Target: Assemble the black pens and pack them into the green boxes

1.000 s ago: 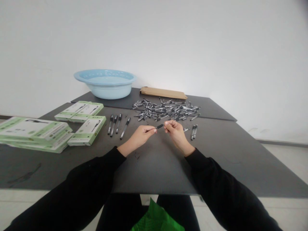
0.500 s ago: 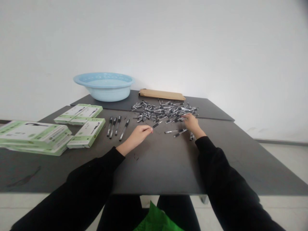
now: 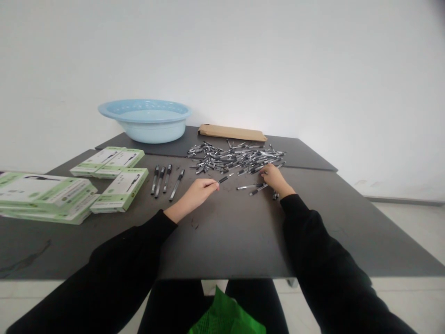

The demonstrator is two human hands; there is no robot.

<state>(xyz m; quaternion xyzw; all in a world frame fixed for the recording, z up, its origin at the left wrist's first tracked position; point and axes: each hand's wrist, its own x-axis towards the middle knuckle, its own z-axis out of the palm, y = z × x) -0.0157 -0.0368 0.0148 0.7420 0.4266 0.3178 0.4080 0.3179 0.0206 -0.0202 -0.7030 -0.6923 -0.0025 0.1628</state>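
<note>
My left hand [image 3: 196,192] rests on the dark table [image 3: 225,232], fingers pinched on one end of a black pen [image 3: 225,177] that points toward the pile. My right hand [image 3: 273,177] reaches to the near edge of a heap of several black and clear pens [image 3: 236,157], its fingers curled among them; what they hold is hidden. Two loose pens [image 3: 252,187] lie just left of that hand. Several finished pens [image 3: 166,180] lie in a row left of my left hand.
Green and white boxes [image 3: 120,189] lie at the left, more stacked at the far left [image 3: 41,197]. A light blue basin [image 3: 146,118] and a brown envelope [image 3: 231,132] sit at the back. A green bag [image 3: 225,317] is under the table edge.
My right hand let go of the pen held between both hands and went right and forward to the pile's edge. The left hand kept the pen and lowered to the table.
</note>
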